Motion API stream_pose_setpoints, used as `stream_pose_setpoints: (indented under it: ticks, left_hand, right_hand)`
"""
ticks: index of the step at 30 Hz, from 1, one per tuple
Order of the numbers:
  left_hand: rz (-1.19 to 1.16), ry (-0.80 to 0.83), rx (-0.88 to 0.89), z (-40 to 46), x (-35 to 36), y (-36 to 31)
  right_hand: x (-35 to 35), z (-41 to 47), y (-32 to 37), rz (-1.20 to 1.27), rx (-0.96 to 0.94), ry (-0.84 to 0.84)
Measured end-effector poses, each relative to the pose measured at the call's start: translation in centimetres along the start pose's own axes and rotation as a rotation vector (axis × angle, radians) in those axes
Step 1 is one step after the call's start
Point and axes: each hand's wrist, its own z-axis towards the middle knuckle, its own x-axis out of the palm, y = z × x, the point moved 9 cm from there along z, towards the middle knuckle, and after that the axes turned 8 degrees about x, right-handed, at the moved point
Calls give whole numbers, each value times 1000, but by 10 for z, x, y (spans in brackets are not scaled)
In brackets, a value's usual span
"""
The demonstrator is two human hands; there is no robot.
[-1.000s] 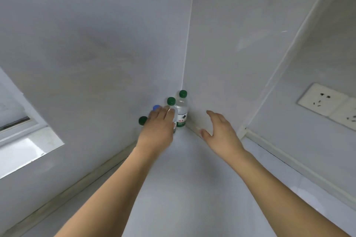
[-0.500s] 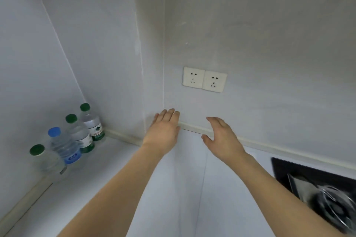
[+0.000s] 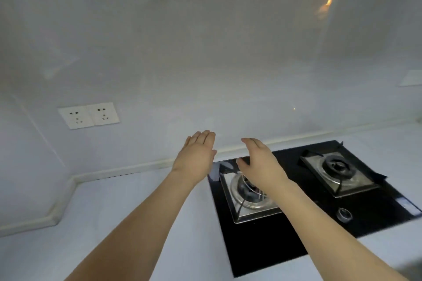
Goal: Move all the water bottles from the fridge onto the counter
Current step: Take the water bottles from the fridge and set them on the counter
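Both hands were out in front, empty — left hand (image 3: pixel 196 155) flat with fingers straight and together, right hand (image 3: pixel 259 162) relaxed, fingers loosely extended over the hob. Neither gripped anything.

Pale glossy wall (image 3: pixel 205 52) filled the upper frame, blurred. Below it, the white smooth counter (image 3: pixel 127 207) ran from the left corner toward the black glass gas hob (image 3: pixel 274 246), with two steel-trayed burners — near burner (image 3: pixel 249 191) partly under the right wrist, far burner (image 3: pixel 335 166) beyond. A white double wall socket (image 3: pixel 88 115) sat left of the hands; a small round control knob (image 3: pixel 344 214) at the hob's front.

No water bottles and no fridge showed anywhere in view. Their direction from the hands could not be read, nor bottle axis, nor which hand lay nearer. Judgement: a transit between counter and fridge, hands free to take the next bottle.
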Motion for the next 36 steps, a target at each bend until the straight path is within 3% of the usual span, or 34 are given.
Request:
stream_pose_setpoints:
  ticks: [9, 16, 25, 36]
  left_hand:
    - [-67, -33, 386, 74, 24, -285]
    - [-137, -33, 612, 90, 40, -466]
    - [-148, -7, 877, 109, 70, -628]
    - [-194, 80, 1055, 188, 146, -778]
  right_hand:
    - [-162, -107, -224, -16, 311, -242]
    - [-253, -199, -346, -66, 492, -384]
    - [-323, -279, -455, -50, 702, -520]
    - [-385, -286, -595, -100, 904, -570]
